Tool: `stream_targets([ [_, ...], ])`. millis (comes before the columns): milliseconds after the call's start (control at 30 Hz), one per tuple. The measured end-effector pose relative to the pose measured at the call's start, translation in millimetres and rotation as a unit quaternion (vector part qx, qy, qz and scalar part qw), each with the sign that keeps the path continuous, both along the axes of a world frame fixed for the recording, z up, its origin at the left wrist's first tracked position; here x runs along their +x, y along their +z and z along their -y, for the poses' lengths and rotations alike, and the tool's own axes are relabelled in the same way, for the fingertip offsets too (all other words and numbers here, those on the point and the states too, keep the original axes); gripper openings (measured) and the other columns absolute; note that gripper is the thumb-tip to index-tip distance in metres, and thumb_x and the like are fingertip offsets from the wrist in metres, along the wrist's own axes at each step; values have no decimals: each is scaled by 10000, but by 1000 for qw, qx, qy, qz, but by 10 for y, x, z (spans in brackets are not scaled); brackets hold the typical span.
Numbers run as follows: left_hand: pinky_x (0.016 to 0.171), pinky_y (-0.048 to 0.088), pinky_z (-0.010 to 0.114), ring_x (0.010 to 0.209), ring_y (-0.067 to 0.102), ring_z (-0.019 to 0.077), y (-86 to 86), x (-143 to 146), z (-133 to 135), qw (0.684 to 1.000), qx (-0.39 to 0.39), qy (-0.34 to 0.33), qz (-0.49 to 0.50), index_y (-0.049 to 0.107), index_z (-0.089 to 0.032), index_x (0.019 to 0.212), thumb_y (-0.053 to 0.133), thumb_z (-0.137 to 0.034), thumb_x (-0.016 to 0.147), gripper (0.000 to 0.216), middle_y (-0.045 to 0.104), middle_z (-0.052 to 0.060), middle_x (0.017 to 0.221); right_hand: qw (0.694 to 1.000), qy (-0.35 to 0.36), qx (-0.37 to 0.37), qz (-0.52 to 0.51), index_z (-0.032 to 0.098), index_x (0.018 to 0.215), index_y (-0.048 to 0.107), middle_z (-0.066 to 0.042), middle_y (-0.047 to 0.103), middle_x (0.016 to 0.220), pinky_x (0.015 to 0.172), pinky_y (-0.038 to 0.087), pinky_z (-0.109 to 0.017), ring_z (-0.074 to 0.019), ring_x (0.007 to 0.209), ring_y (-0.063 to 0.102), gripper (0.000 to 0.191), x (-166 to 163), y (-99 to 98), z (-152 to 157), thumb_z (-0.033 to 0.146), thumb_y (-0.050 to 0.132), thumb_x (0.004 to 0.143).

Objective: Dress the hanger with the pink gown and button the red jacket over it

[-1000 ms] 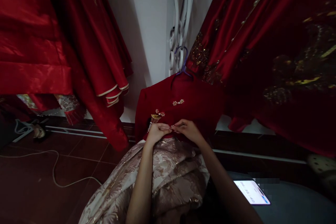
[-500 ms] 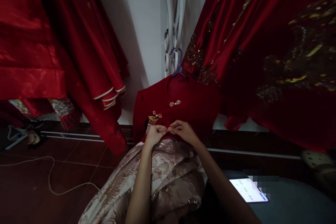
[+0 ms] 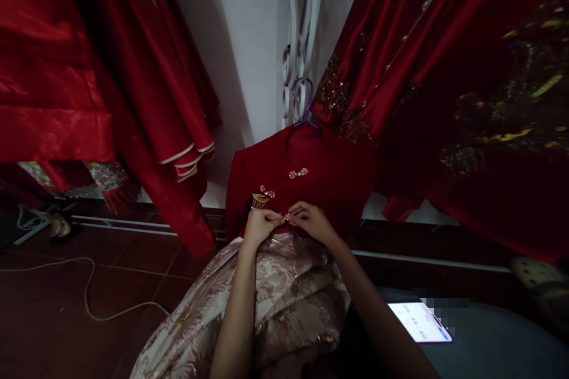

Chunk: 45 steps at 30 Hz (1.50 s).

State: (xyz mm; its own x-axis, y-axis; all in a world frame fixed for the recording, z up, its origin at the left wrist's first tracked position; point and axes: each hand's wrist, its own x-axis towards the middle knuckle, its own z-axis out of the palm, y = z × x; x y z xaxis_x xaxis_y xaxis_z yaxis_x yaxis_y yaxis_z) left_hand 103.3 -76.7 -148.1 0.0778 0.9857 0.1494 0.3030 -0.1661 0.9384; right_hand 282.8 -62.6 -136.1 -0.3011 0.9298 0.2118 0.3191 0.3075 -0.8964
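A dark red top (image 3: pixel 306 148) hangs on a purple hanger (image 3: pixel 306 112), joined below by a pale brocade skirt (image 3: pixel 288 284) with shiny thread. At its lower front, my left hand (image 3: pixel 261 226) and my right hand (image 3: pixel 313 224) meet with fingertips pinched. Between them shows a small pearl clasp (image 3: pixel 287 218), mostly covered by my fingers. Higher on the chest sits another pearl clasp (image 3: pixel 298 173). Just above my left hand is a gold fan-shaped ornament (image 3: pixel 261 199) with tassels and a pearl piece on top.
Red garments hang at the left (image 3: pixel 48 71) and right (image 3: pixel 400 148), the right one sequined. White metalwork (image 3: pixel 293 53) stands behind the hanger. A lit phone (image 3: pixel 420 323) lies on a grey seat (image 3: pixel 498 337). A pale cable (image 3: pixel 89 290) crosses the tiled floor.
The view has shifted very slightly. Both hands stay pinched at the same spot on the top, with hardly any visible movement.
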Motion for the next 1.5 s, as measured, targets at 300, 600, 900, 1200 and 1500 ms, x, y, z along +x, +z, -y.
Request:
stream_targets([
  [300,671,481,245,706,649,149,11,-5,42,997,29,-11,-74,699,-168,762,637,-240,685,122,708,44,766,997,-8,56,43,186,870,544,-20,622,790,648,497,-243,-117,688,601,173,-77,-83,2,275,594,731],
  [600,641,401,220,687,580,125,106,-84,119,970,72,-7,-234,599,-193,766,604,-128,651,132,652,2,778,988,109,-64,87,188,1176,477,-93,602,1026,672,515,-270,-148,798,629,519,256,321,218,265,660,697],
  [900,593,382,201,657,549,105,220,-57,172,977,79,-26,-198,567,-196,811,657,-239,662,180,612,-16,763,979,166,-64,100,202,1079,590,-51,658,895,744,503,-286,-152,840,614,345,395,357,216,243,602,736],
  [1200,619,382,212,678,552,117,187,-6,165,971,87,-18,-224,548,-202,829,648,-266,690,183,609,-13,760,995,74,-21,66,189,1023,569,-58,639,938,785,501,-306,-151,868,607,279,192,127,59,245,593,751],
  [1500,647,386,234,710,547,134,169,17,114,969,117,-28,-215,538,-180,756,628,-309,719,161,591,16,783,995,74,-17,59,178,933,567,-34,635,825,729,500,-287,-134,775,601,228,86,-11,25,277,619,735],
])
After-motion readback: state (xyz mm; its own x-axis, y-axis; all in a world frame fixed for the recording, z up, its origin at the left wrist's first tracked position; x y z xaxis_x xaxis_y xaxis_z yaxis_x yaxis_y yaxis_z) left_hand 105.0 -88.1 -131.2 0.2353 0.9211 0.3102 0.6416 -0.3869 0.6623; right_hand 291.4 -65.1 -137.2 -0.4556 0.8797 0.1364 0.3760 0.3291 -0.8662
